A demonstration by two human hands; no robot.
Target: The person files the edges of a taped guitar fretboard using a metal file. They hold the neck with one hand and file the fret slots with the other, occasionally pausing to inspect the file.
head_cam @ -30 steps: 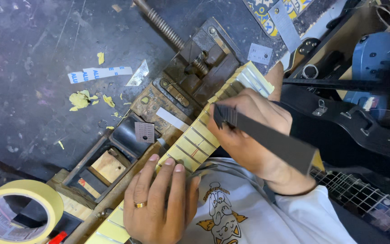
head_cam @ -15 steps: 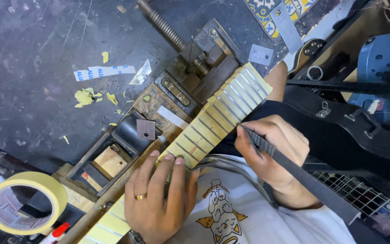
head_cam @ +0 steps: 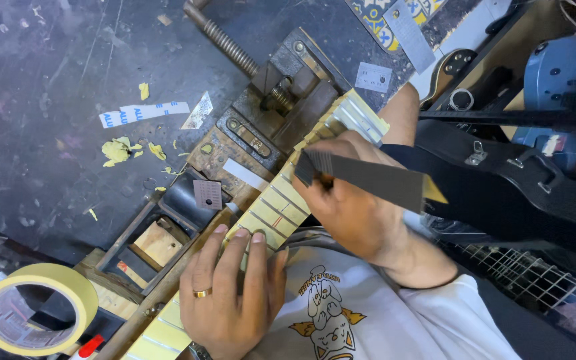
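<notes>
A guitar neck with a pale yellow masked fretboard [head_cam: 281, 200] lies diagonally across a bench, resting against a metal vise [head_cam: 281, 100]. My left hand [head_cam: 231, 293], with a gold ring on one finger, presses flat on the lower part of the fretboard. My right hand [head_cam: 351, 197] grips a long dark flat file [head_cam: 368, 177] and holds its tip against the frets near the upper middle of the neck. The far end of the fretboard [head_cam: 361, 120] shows beyond my right hand.
A roll of yellow masking tape [head_cam: 35, 307] sits at the lower left. Tape scraps [head_cam: 128, 147] litter the dark bench. A black guitar case [head_cam: 521, 180] and a blue guitar body [head_cam: 555, 73] stand at the right. A wire rack [head_cam: 541, 287] lies lower right.
My right hand pulled the file down the neck toward me, then pushed it back up toward the far end. My left hand stays pressed on the fretboard.
</notes>
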